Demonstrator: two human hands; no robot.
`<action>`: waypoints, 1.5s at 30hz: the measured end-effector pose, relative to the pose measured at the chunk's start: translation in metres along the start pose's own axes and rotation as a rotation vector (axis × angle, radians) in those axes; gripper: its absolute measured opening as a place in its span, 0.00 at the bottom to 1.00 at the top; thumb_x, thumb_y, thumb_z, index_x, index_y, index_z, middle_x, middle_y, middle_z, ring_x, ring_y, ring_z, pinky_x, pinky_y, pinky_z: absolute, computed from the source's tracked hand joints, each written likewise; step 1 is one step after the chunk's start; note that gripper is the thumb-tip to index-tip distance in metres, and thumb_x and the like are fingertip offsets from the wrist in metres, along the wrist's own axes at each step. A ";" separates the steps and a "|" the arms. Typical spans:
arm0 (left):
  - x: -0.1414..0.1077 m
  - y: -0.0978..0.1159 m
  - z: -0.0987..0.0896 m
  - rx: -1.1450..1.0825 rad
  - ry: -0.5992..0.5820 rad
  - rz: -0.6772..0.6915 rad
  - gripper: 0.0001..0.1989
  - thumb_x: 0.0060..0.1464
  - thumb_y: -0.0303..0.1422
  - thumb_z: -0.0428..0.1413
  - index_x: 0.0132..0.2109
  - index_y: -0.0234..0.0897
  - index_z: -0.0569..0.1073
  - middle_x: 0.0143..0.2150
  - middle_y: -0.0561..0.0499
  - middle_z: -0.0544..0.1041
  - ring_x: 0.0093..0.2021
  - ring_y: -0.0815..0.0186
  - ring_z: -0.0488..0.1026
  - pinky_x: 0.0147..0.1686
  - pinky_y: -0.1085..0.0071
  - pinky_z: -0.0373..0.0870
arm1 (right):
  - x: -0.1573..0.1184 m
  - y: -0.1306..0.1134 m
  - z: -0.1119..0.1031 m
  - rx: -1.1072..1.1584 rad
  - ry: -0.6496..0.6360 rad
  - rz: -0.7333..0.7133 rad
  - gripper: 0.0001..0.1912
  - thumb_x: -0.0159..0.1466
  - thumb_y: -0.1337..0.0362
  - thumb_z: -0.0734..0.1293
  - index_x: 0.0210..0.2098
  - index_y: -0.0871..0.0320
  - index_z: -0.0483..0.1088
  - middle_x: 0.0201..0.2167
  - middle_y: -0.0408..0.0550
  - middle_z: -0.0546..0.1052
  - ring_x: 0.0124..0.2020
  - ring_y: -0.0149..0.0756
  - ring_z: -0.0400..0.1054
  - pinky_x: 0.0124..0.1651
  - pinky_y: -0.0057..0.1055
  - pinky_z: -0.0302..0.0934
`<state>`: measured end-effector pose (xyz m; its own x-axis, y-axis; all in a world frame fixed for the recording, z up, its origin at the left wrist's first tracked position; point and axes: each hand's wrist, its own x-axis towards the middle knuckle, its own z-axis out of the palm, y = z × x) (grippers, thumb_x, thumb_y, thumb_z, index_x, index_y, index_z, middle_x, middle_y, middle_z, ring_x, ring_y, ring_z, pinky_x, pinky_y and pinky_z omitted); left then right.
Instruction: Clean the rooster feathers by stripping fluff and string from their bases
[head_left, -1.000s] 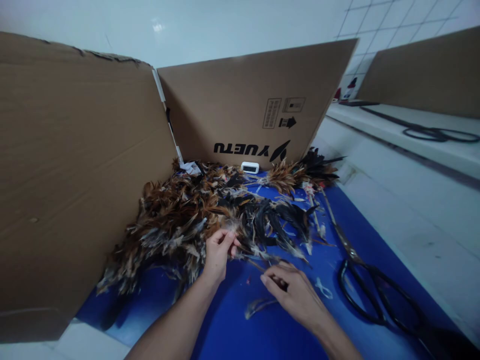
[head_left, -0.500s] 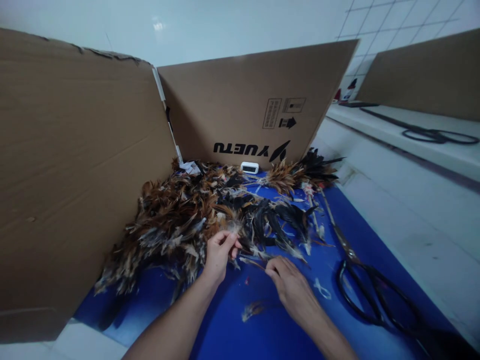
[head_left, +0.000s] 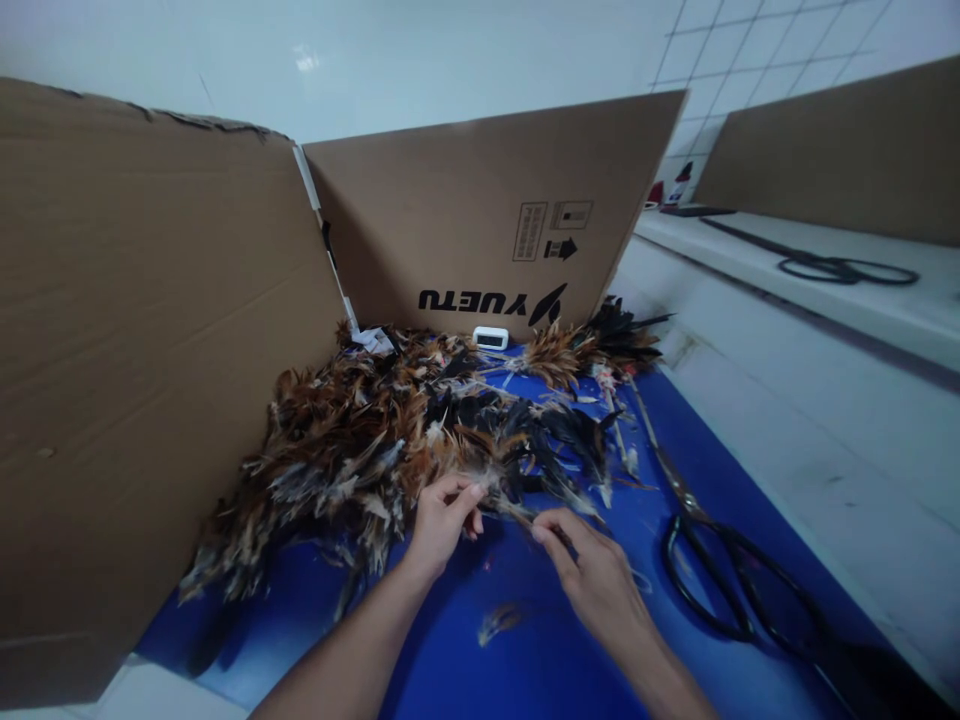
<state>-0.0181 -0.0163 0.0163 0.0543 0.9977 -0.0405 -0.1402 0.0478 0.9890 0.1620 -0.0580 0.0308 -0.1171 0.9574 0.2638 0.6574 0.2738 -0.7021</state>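
Note:
Fluffy-based brown feathers (head_left: 490, 470) stand up from the pinched thumb and fingers of my left hand (head_left: 444, 525). My right hand (head_left: 589, 565) is closed, with thumb and forefinger on a slender feather (head_left: 516, 513) whose tip points toward my left hand. Just beyond both hands spreads a big heap of brown, black and grey feathers (head_left: 352, 440). A small loose feather (head_left: 499, 622) lies on the blue surface (head_left: 450, 670) between my forearms.
Large black-handled scissors (head_left: 694, 510) lie at the right. Cardboard panels (head_left: 420, 220) stand behind and on the left (head_left: 150, 350). A small white device (head_left: 490, 338) and a bundle of feathers (head_left: 555, 355) sit at the back. More scissors (head_left: 817, 262) rest on a ledge.
My right hand has raised its feather slightly and brought its tip up close to the feathers in my left hand. The whole view has shifted a little.

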 end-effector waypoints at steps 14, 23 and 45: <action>0.000 -0.006 0.001 0.095 -0.008 -0.025 0.17 0.51 0.42 0.55 0.24 0.33 0.68 0.13 0.57 0.64 0.13 0.76 0.58 0.14 0.80 0.57 | -0.002 -0.005 0.000 0.155 0.005 0.092 0.10 0.63 0.57 0.60 0.30 0.54 0.68 0.27 0.42 0.73 0.29 0.33 0.67 0.35 0.27 0.60; -0.006 -0.007 0.010 -0.188 -0.011 -0.110 0.14 0.49 0.40 0.58 0.29 0.30 0.70 0.20 0.54 0.70 0.14 0.79 0.57 0.13 0.80 0.53 | 0.001 0.004 0.024 0.562 0.117 0.321 0.13 0.57 0.55 0.66 0.36 0.58 0.70 0.27 0.46 0.75 0.28 0.35 0.68 0.31 0.30 0.64; -0.017 -0.007 0.016 -0.261 -0.254 -0.253 0.14 0.49 0.39 0.59 0.31 0.28 0.72 0.21 0.50 0.72 0.13 0.77 0.62 0.12 0.80 0.56 | -0.003 -0.007 0.013 0.245 0.234 -0.037 0.08 0.64 0.62 0.61 0.32 0.56 0.70 0.30 0.45 0.72 0.33 0.34 0.67 0.38 0.28 0.61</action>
<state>-0.0023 -0.0345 0.0120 0.3559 0.9111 -0.2080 -0.3344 0.3320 0.8820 0.1482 -0.0613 0.0268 0.0546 0.9074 0.4168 0.4539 0.3492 -0.8198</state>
